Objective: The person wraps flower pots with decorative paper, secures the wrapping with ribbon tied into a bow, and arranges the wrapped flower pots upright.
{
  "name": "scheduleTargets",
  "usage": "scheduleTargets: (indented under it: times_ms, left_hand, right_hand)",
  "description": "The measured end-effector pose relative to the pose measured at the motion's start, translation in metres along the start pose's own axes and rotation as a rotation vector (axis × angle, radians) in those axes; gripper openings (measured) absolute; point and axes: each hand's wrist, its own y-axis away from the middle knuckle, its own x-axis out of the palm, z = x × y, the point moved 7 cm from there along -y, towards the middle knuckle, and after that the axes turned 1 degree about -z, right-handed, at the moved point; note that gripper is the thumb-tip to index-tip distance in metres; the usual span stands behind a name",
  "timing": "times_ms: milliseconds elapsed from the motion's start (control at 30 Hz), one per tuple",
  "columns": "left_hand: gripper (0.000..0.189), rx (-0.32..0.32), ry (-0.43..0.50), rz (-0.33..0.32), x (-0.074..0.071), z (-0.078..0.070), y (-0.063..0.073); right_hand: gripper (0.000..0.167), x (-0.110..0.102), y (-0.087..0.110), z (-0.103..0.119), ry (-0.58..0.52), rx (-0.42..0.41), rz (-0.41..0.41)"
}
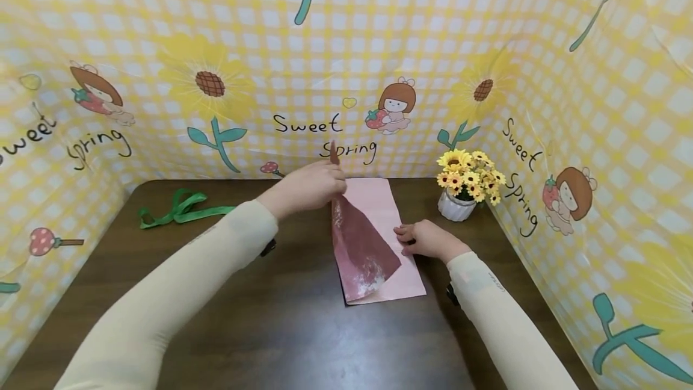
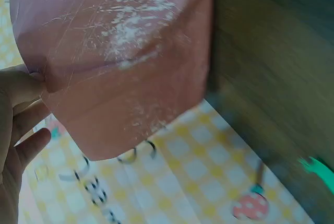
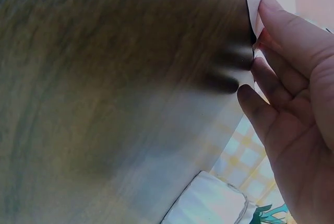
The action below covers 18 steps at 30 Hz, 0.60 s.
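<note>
A pink folded sheet of paper lies lengthwise on the table, its glossy, darker pink flap raised along the left side. Whitish scuffs and creases mark the flap's shiny face. At the far end, my left hand pinches the flap's edge between thumb and fingers; the left wrist view shows the flap standing up beside that hand. My right hand is at the sheet's right edge. In the right wrist view its thumb lies on the paper, with the fingers curled at the edge.
A loose green ribbon lies at the back left of the brown table. Yellow artificial flowers in a white pot stand at the back right. Checked yellow cloth walls in the back and both sides.
</note>
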Motion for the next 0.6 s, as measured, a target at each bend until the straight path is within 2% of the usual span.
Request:
scheduleTargets:
  times_ms: [133, 333, 433, 600]
  left_hand:
    - [0.016, -0.028, 0.055, -0.039, -0.004, 0.015, 0.038]
    - [0.021, -0.038, 0.095, -0.082, 0.009, 0.034, 0.081]
    - [0.025, -0.041, 0.111, -0.067, 0.02, 0.041, 0.1]
    - [0.028, -0.079, 0.146, 0.006, 0.042, 0.052, 0.127]
  right_hand:
    - [0.052, 0.0, 0.001, 0.002, -0.004, -0.01, 0.002]
    - [0.052, -0.001, 0.005, -0.001, -0.018, 0.008, 0.001]
    - [0.053, 0.0, 0.004, -0.003, -0.019, 0.024, 0.006]
    - [0.054, 0.002, 0.002, -0.001, -0.028, 0.02, 0.008]
